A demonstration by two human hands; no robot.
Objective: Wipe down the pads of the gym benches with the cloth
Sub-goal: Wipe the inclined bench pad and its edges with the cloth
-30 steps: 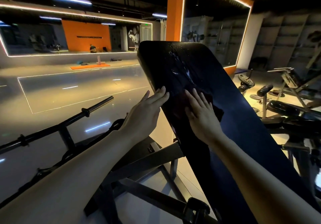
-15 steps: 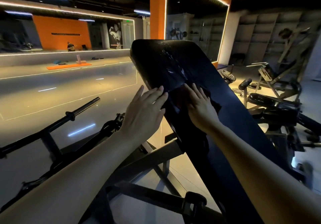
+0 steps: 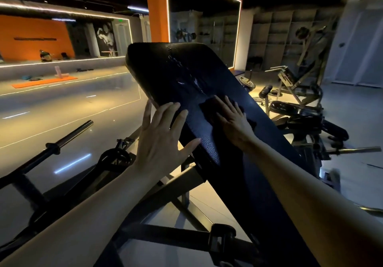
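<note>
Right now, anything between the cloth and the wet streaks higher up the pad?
Nothing visible. The right hand presses the cloth flat on the pad; the streaks lie just above it on bare pad. The left hand rests at the pad's left edge, off that path.

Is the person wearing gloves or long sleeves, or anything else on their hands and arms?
No gloves and no sleeves. Both forearms are bare as far as the picture shows. The left hand and the right hand are bare too, with short, plain nails. No watch or bracelet shows on either wrist.

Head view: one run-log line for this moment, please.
step: wiping | right hand flat on cloth | left hand braces bench pad edge | droplets above cloth
</note>
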